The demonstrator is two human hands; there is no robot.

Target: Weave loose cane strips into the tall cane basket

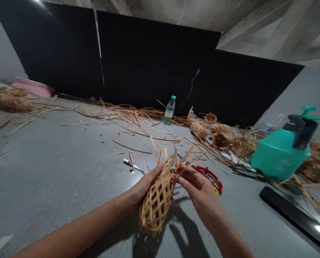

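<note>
A small woven bamboo basket (pixel 157 197), long and narrow with an open lattice, is tilted in front of me, its loose strip ends fanning out at the far end. My left hand (pixel 146 182) wraps round its left side, the fingers partly hidden behind it. At the far right edge of the weave, my right hand (pixel 197 186) pinches a bamboo strip (pixel 185 157) between thumb and fingers. Just beyond that hand lie scissors with red handles (pixel 210 177), partly covered. Left of the basket, a small metal tool (pixel 133 166) rests on the table under a strip piece.
A water bottle (pixel 169 111) stands by the dark wall among long loose strips (pixel 130 111). Several woven baskets (pixel 221 138) lie at the back right. A green spray bottle (pixel 281 154) and a long black object (pixel 294 215) are on the right. More weaving (pixel 10 100) sits far left.
</note>
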